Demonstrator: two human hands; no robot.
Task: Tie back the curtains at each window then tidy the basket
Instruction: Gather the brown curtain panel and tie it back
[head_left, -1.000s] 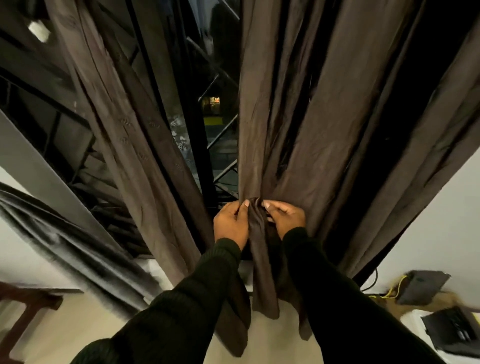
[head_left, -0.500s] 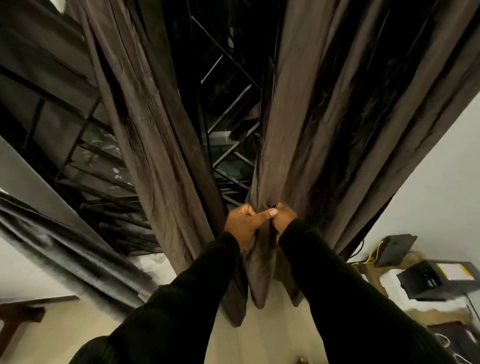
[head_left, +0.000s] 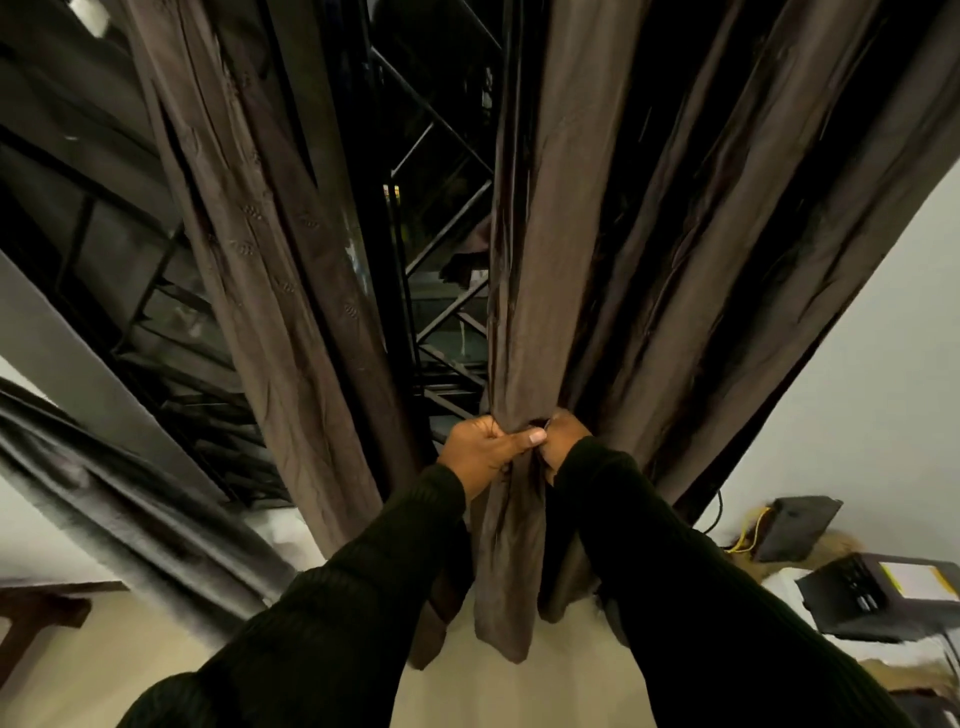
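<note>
The left curtain (head_left: 291, 291) hangs loose, while at the right curtain (head_left: 561, 270) her left hand (head_left: 483, 449) and right hand (head_left: 563, 439) both clench the gathered waist, apparently mid-knot; the basket is nowhere in sight.

Pale floor (head_left: 545, 691) below, curtain ends hanging over it. Lower right: low white surface (head_left: 779, 582), kind unclear, carrying a dark box (head_left: 795, 525) with yellow wires (head_left: 748, 535) just beside it, and a black device (head_left: 872, 597) with a white-and-yellow sheet on top. Lower left: dark wooden furniture (head_left: 36, 613), edge only.
</note>
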